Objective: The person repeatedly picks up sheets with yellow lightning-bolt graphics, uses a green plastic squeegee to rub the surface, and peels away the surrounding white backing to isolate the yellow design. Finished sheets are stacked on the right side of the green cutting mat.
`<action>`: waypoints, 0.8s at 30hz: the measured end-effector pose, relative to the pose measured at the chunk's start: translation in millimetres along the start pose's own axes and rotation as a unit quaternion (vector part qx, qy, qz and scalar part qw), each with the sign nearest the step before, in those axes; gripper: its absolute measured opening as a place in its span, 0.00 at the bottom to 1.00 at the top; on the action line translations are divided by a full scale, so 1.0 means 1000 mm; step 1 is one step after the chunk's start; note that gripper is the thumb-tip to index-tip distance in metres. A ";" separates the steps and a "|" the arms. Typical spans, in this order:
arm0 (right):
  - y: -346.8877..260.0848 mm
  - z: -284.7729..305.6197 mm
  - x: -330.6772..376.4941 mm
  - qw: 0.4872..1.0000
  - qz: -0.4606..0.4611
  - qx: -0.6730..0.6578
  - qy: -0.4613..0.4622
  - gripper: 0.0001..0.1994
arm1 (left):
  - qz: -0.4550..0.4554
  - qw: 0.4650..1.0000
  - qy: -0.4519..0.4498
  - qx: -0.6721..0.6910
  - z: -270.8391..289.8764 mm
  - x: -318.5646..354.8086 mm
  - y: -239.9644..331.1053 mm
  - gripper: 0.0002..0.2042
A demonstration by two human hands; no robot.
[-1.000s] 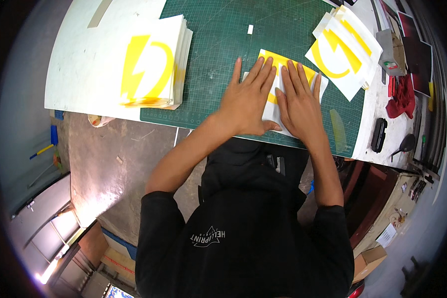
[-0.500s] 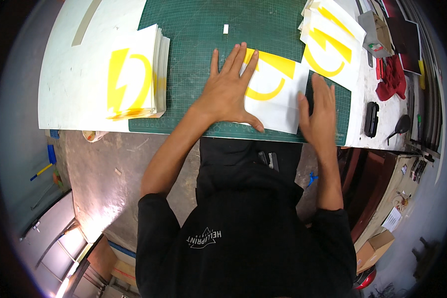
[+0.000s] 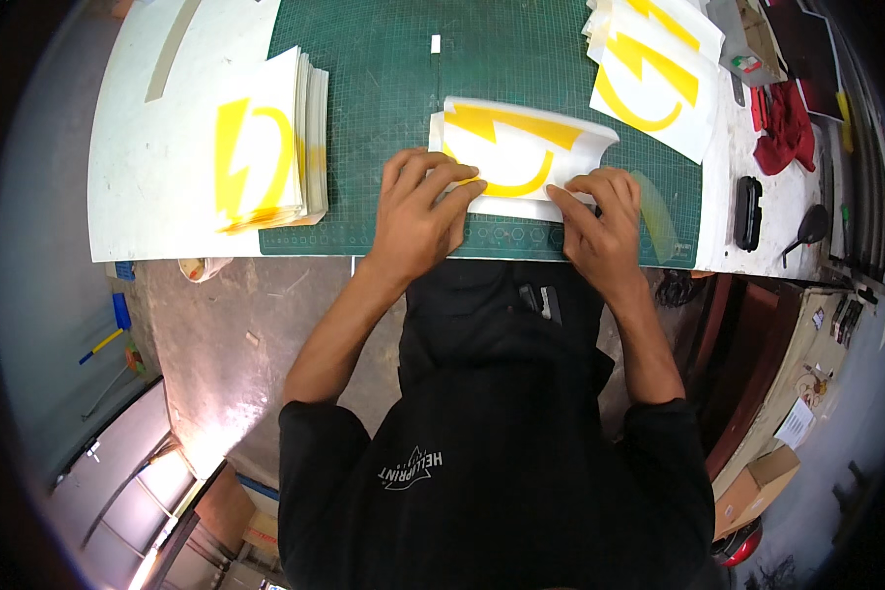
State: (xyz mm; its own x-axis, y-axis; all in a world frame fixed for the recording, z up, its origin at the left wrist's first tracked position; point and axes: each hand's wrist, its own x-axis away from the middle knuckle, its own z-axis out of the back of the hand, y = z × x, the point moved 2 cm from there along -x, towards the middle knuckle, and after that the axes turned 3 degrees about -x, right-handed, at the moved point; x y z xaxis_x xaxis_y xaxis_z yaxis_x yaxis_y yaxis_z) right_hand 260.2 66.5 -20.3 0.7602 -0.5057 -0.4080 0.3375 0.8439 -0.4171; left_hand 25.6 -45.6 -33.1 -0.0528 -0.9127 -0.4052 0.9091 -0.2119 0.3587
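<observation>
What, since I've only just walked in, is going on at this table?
A person's left hand and right hand hold the near side of a white sheet with a yellow design over a green cutting mat. The sheet is bowed, its far right corner curling, and another white layer shows under its near edge. A neat stack of printed sheets stands to the left; a looser pile lies at the far right.
</observation>
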 end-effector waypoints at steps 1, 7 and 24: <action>-0.001 0.001 0.002 1.000 0.016 0.009 0.014 0.15 | -0.010 1.000 0.014 -0.011 0.000 0.002 0.002 0.18; -0.015 -0.013 0.036 0.998 -0.025 -0.018 -0.055 0.20 | 0.015 0.999 -0.030 0.006 -0.004 0.021 0.024 0.23; -0.011 -0.015 0.042 0.998 -0.023 -0.010 -0.052 0.20 | 0.001 0.999 -0.034 0.000 -0.009 0.034 0.019 0.21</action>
State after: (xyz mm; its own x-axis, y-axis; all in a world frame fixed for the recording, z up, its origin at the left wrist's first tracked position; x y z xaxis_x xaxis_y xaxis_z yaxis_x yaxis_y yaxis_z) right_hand 280.0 32.7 -45.2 0.7978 -0.5219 -0.3018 0.3636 0.8159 -0.4496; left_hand 45.1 -77.8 -48.0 -0.0797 -0.9346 -0.3468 0.9094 -0.2106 0.3587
